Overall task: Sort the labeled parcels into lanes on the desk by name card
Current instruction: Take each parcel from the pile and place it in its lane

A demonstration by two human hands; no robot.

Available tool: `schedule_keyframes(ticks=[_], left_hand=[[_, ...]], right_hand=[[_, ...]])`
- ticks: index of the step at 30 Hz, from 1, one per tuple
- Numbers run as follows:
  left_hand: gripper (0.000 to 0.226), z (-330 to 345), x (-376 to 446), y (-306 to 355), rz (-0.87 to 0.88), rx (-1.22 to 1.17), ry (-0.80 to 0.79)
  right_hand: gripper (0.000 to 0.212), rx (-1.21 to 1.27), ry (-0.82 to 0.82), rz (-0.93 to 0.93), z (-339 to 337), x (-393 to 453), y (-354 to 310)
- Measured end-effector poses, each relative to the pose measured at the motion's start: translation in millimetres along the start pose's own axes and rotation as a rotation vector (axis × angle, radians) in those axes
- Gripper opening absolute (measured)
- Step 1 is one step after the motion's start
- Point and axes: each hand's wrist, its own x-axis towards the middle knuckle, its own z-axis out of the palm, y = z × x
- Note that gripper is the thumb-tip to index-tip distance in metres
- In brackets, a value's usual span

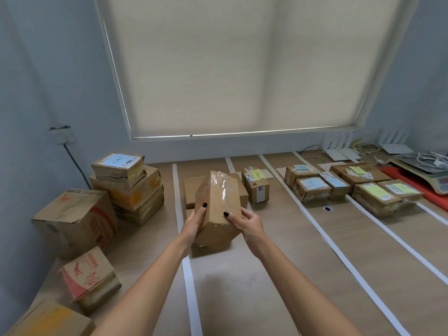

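Note:
A brown cardboard parcel [218, 202] with clear tape on top is held tilted above the desk, over the first lane. My left hand [195, 220] grips its left side, thumb on the front face. My right hand [247, 223] grips its lower right corner. No label shows on the faces I see. Behind it lie flat brown parcels [190, 190] in the same lane. White tape strips [191, 282] mark lanes on the wooden desk [291, 275]. Other lanes hold a parcel with a yellow note [255, 184], parcels with blue notes [312, 187] and parcels with green-yellow notes [374, 196].
A pile of unsorted boxes stands at the left: a stack with a labeled top box [118, 168], a large box [77, 219], a red-printed box [89, 275] and a yellow-marked one [48, 321]. A scale [426, 170], routers and cables sit at the far right.

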Motion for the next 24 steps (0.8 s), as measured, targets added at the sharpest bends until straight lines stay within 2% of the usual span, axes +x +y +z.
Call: schedule_keyframes(ticks=[3,5,8,9,11,13,14,18,21,24], left_hand=[[0.059,3,-3,3,-0.07,-0.017,-0.047],[0.058,2,-6,1,-0.088,-0.068,-0.064],[0.052,-6,-9,-3,-0.089,-0.244,-0.095],[0.05,-9,-10,-5,-0.098,-0.314,-0.124],[0.044,-14,-12,-10,-0.105,-0.423,-0.158],[0.04,-16,-12,-15,-0.093,-0.464,-0.143],[0.04,-16,-12,-16,-0.079,-0.459,-0.131],[0.046,-15,-11,-14,-0.02,-0.331,-0.041],[0.037,-10,-13,-9,-0.022,-0.203,-0.015],[0.044,-7,-14,-7,-0.015,-0.152,-0.08]], right_hand=[[0.052,-0.034,-0.009,0.011,10,-2,5],[0.025,-0.068,-0.002,0.041,17,-6,-1],[0.019,-0.083,0.023,0.037,11,-6,-5],[0.019,-0.099,0.035,-0.001,8,-5,-3],[0.053,-0.155,0.08,-0.073,3,-3,0],[0.084,-0.122,0.141,-0.023,0,-2,0],[0.088,-0.093,0.141,0.011,0,-3,0],[0.063,-0.075,0.044,0.024,-4,-6,8],[0.061,-0.023,0.03,0.05,1,-12,11],[0.058,-0.026,-0.001,0.073,7,-17,11]])
